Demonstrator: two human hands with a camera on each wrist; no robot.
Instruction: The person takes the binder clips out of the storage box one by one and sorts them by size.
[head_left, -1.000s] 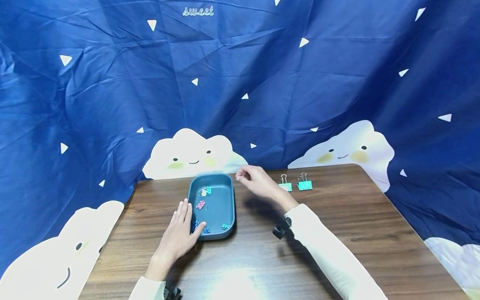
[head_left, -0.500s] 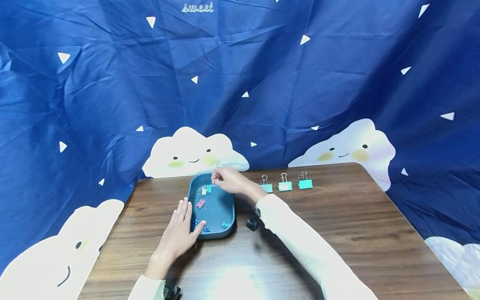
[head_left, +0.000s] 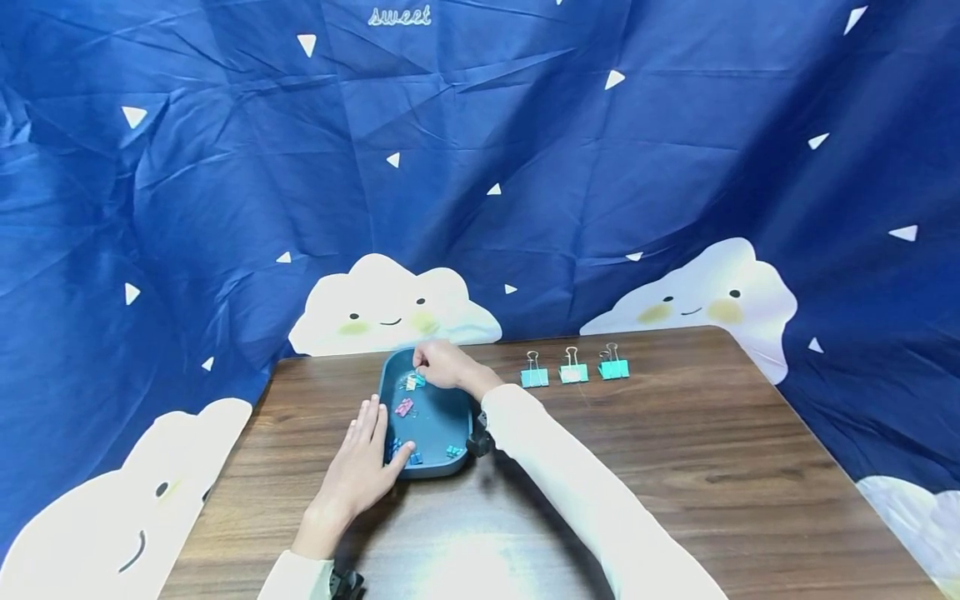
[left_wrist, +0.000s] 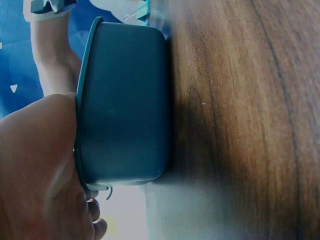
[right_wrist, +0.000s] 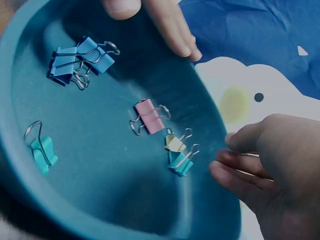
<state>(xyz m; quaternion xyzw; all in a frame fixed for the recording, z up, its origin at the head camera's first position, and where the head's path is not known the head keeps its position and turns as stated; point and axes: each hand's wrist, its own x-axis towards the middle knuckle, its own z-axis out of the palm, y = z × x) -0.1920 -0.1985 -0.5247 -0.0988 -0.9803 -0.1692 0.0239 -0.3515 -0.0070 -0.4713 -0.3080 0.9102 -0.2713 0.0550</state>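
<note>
My left hand (head_left: 356, 467) rests on the near-left rim of a dark teal tray (head_left: 442, 421), fingers straight, thumb over the edge. My right hand (head_left: 450, 367) is over the tray's far end, thumb and fingers loosely bent with a gap between them. Its fingertips are close to a small yellow binder clip (right_wrist: 175, 144) and a small teal binder clip (right_wrist: 180, 164), which lie together. Beside them is a pink binder clip (right_wrist: 149, 116). Two blue binder clips (right_wrist: 65, 65) lie overlapping near the left hand, and a green binder clip (right_wrist: 44, 155) is at the near right corner.
Three larger teal binder clips stand in a row right of the tray on the wooden table (head_left: 675, 433): a left one (head_left: 535, 377), a middle one (head_left: 573, 372) with a pale face, and a right one (head_left: 614, 368). A blue cloth (head_left: 525, 167) hangs behind.
My right hand has moved left from beside the row of large clips to inside the tray's far end, uncovering the leftmost large clip. My left hand has stayed on the rim.
</note>
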